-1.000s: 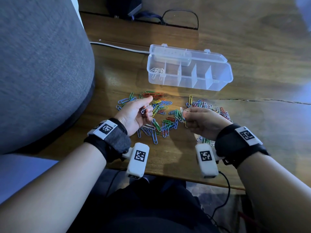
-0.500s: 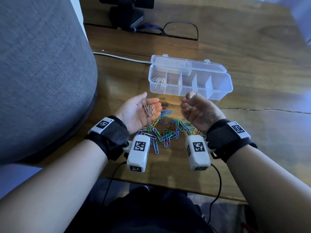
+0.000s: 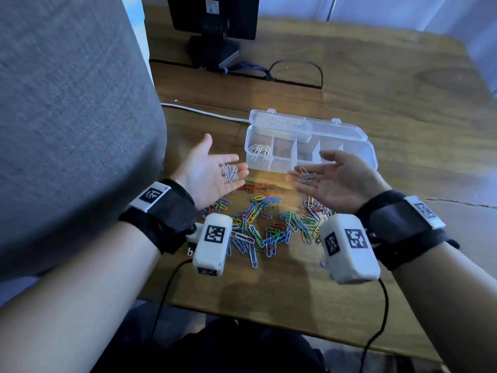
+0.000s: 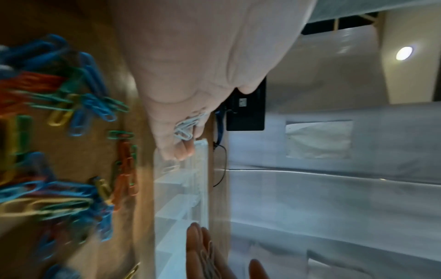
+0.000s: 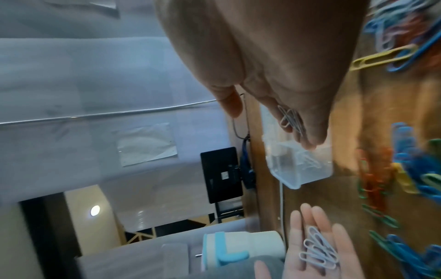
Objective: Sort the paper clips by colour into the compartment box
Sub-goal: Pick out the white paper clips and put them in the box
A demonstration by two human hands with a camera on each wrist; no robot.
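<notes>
From the head camera, both hands were held palm up above a wooden desk [image 3: 349, 84]. The left hand [image 3: 212, 175] lay flat with its fingers straight, and a few white clips [image 3: 230, 172] rested loose on them; its grip was open, closed round nothing. The right hand [image 3: 338, 179] was likewise spread, with a few silver clips [image 3: 306, 175] lying on its fingers. Just beyond the fingertips stood the clear plastic box [image 3: 368, 154] with its lid back, and more pale clips [image 3: 258, 150] lay in its leftmost compartment. Below the hands a heap of coloured clips [image 3: 265, 224] was spread over the wood. A grey cushion [image 3: 67, 117] filled the left side, a black monitor stand [image 3: 213, 51] stood at the far edge, and a white cable [image 3: 204, 112] ran across the wood to the box.

The left wrist camera, blurred, showed the left palm [image 4: 190, 66] and the white clips [image 4: 187, 126] at the finger bases, the box [image 4: 179, 198] beyond, and a white wall [image 4: 334, 198].

The right wrist camera showed the right palm [image 5: 286, 56] with the silver clips [image 5: 290, 119] on its fingers, the box end [image 5: 300, 169] below, and the left hand [image 5: 319, 251] flat under its clips [image 5: 318, 253]. A ceiling lamp [image 5: 95, 210] glowed in the room behind.
</notes>
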